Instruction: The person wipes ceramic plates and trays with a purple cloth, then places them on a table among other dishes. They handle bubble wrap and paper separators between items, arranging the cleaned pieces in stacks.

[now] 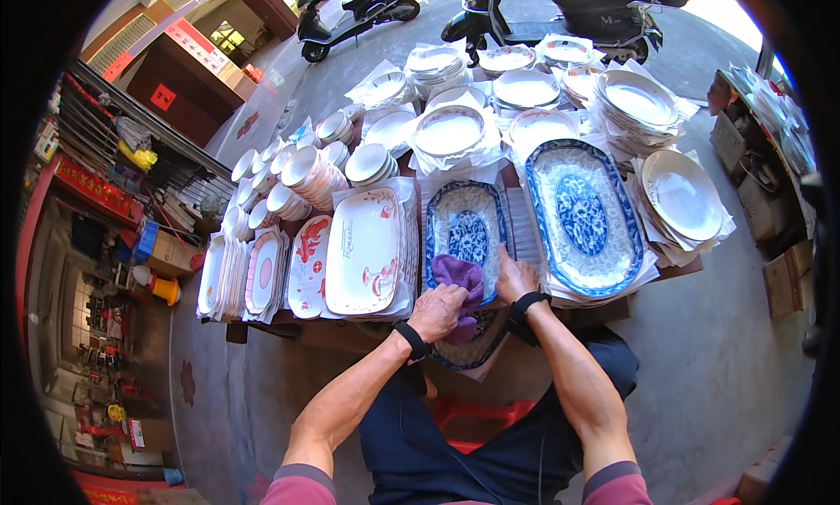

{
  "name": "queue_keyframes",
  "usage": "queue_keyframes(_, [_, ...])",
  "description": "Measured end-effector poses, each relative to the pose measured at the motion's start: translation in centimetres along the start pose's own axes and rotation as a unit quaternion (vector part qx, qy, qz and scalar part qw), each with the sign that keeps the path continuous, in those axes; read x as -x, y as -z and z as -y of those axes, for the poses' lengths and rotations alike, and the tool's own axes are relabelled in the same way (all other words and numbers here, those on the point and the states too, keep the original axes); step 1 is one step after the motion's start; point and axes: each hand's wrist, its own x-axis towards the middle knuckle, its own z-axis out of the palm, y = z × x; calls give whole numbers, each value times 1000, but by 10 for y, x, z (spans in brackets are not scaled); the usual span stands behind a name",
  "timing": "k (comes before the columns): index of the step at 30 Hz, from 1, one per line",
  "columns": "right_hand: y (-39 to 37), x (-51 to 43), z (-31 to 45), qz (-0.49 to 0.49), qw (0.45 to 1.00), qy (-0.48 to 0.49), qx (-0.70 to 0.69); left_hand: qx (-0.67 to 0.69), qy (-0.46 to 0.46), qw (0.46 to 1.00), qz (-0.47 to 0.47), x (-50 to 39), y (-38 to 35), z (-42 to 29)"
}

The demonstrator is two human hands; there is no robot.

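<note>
My left hand (pixel 438 311) grips a purple cloth (pixel 459 288) against the near left part of a blue-and-white patterned oblong plate (pixel 467 223). At that plate's right edge is my right hand (pixel 516 278), its index finger pointing forward along the rim; how firmly it holds the rim cannot be told. Beneath and nearer to me, another blue-and-white plate (pixel 476 347) sticks out past the table edge, with paper under it. To the right, a larger blue-and-white oblong plate (pixel 584 216) tops a stack layered with paper. A white rectangular plate (pixel 363 252) with red decoration tops the stack on the left.
Bowls (pixel 305 167) stand stacked at the table's left, round plates (pixel 449 131) with paper sheets farther back. Oblong plates (pixel 213 275) stand on edge at the near left. A red stool (pixel 479 416) is below, between my legs. Scooters (pixel 564 19) stand beyond; cardboard boxes (pixel 784 278) lie at right.
</note>
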Motion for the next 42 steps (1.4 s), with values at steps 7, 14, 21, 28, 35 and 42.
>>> queue_keyframes(7, [1, -1, -7, -15, 997, 27, -69, 586, 196, 773, 140, -11, 29, 7])
queue_keyframes(14, [3, -1, -4, -30, 996, 40, -69, 240, 237, 941, -31, -44, 40, 49])
queue_keyframes(21, [2, 0, -7, -28, 994, 61, -81, 60, 186, 980, 30, -34, -22, 10])
queue_keyframes(28, [-5, -5, -10, -42, 996, 60, -41, 51, 74, 995, 51, -25, -27, -15])
queue_keyframes(35, [-8, -7, -13, -35, 997, 57, -41, 25, 59, 997, 31, -14, -24, -21])
queue_keyframes(42, [-8, -7, -14, -36, 996, 73, -31, 343, 180, 919, -72, -37, 10, 21])
